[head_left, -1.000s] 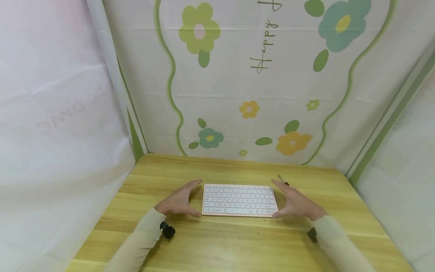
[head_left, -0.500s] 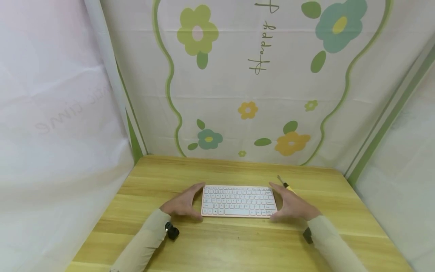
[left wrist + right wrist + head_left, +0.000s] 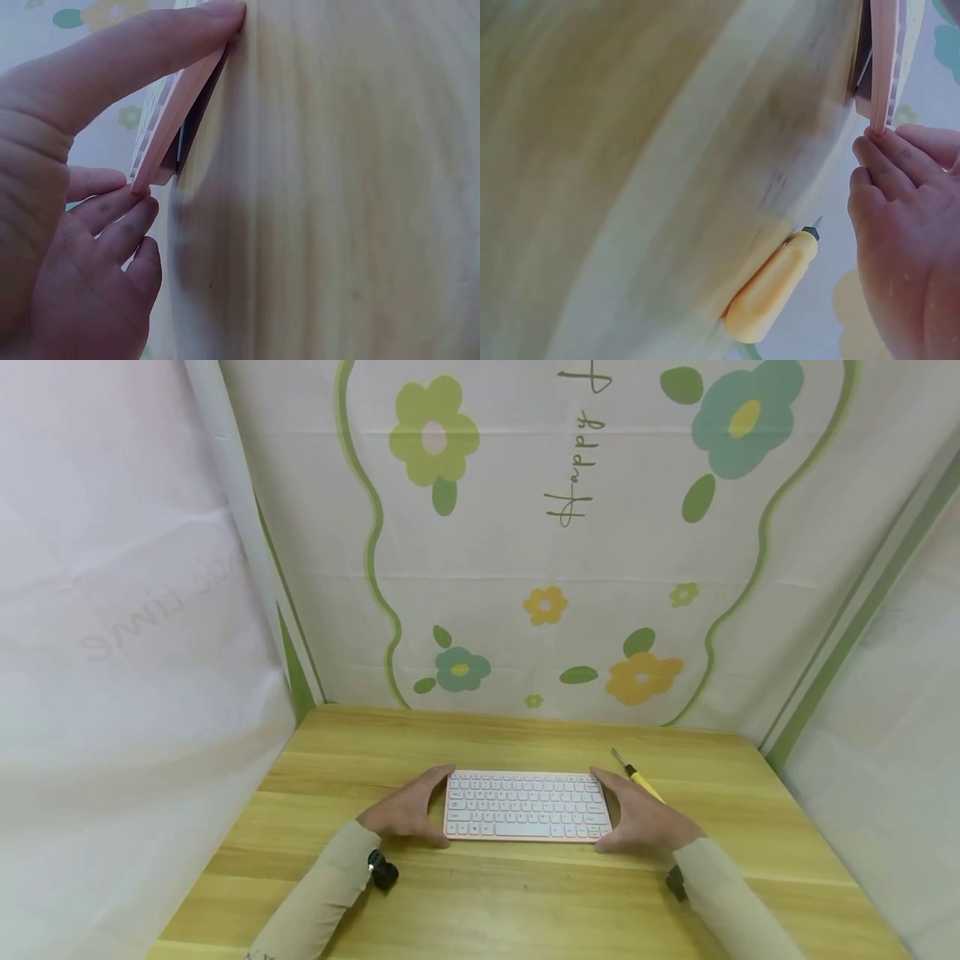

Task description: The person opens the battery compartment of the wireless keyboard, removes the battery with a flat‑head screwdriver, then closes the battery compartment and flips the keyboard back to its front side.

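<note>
Head view: a person's left hand [image 3: 408, 806] and right hand [image 3: 643, 814] grip one white keyboard [image 3: 528, 807] by its two ends, low in the centre of the frame. Each hand arcs round an end, pinching it between a thumb at the near corner and fingers at the far one; the key legends are too small to read. One yellow-handled screwdriver [image 3: 645, 783] lies just beside the right hand, its shaft pointing to the upper left of the frame. Two pale sleeves [image 3: 315, 889] reach in from the bottom, with two black devices [image 3: 383, 871], one at each wrist. All rest over a wood-grain table [image 3: 487, 910]. Seven printed flowers decorate the white backdrop [image 3: 480, 535] at the top, where sideways script reads "Happy"; faint reversed lettering on the left-hand sheet [image 3: 135, 727] appears to say "time."

Left wrist view: the left thumb stretches across to the keyboard's pink edge at the upper centre, while fingertips meet its other corner at centre left.

Right wrist view: right-hand fingers, held close together, touch the keyboard's pink corner at the upper right; the thumb's contact cannot be told here. The screwdriver's handle shows at lower centre.
</note>
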{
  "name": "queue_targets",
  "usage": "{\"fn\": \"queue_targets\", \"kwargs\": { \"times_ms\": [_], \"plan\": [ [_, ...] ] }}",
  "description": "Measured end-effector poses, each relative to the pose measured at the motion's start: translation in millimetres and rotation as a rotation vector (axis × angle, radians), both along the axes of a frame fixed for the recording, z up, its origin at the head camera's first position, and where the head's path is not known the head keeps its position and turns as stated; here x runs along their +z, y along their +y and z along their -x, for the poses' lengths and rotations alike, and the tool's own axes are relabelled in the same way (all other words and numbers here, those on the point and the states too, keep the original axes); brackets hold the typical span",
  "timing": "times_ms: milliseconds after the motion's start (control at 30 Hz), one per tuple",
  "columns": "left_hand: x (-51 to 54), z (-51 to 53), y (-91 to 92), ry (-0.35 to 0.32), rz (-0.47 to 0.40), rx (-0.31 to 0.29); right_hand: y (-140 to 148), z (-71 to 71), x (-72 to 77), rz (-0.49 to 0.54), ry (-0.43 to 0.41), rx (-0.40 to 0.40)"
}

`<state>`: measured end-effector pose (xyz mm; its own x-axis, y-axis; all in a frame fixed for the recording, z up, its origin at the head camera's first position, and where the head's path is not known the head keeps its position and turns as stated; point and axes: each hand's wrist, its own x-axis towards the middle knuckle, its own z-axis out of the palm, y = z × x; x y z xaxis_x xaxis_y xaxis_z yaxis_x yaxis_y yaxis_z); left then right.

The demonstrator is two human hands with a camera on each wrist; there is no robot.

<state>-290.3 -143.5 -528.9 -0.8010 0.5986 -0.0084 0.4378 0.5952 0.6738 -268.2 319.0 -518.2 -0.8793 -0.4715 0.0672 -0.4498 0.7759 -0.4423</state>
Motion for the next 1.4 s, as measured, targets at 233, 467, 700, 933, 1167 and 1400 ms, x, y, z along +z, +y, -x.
{"fn": "queue_targets", "kwargs": {
  "times_ms": [233,467,700,933,1167,1400],
  "plan": [
    [0.9,0.3,3.8,0.012,-0.034,0.001,-2,3.4,3.0,-0.010,0.009,0.002],
    [-0.8,-0.8,5.5,0.019,-0.042,0.020,-3,6.5,0.8,-0.008,0.017,0.029],
    [0.2,-1.2,3.5,0.013,-0.113,0.026,-4,7.1,1.5,-0.015,-0.010,0.018],
    [7.3,-1.3,2.3,0.006,-0.234,-0.010,-2,7.6,1.6,-0.020,-0.020,0.020],
    [18.5,-2.4,2.8,-0.004,-0.312,-0.018,-2,6.4,3.5,-0.032,-0.002,0.028],
    [30.6,0.7,4.2,0.045,-0.380,-0.052,-5,6.3,5.5,-0.013,-0.026,0.028]
  ]
}}
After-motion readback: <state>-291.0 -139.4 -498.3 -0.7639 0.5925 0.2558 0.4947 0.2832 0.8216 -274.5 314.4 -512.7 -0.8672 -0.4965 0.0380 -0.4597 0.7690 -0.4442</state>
